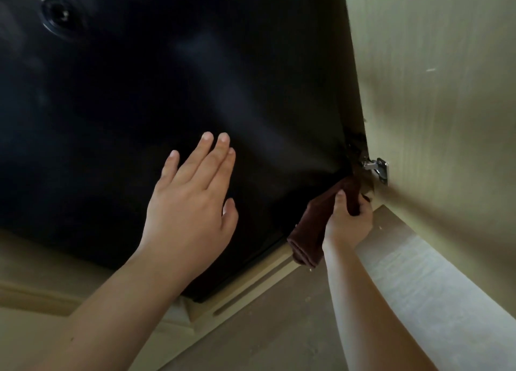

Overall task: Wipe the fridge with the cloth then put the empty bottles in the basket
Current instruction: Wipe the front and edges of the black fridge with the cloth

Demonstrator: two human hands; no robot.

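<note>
Two bare hands, left hand (192, 194) flat, fingers spread on glossy black fridge door (139, 91), right hand (347, 219) clenched around folded dark-brown cloth (310, 231) at lower right, beside pale wooden cabinet panel (432, 77)

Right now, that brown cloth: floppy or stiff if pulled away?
Probably floppy: the brown cloth droops in folds below the right hand. It looks light, a one-hand grip bunches it. Likely to drag against the fridge rather than slide.
</note>
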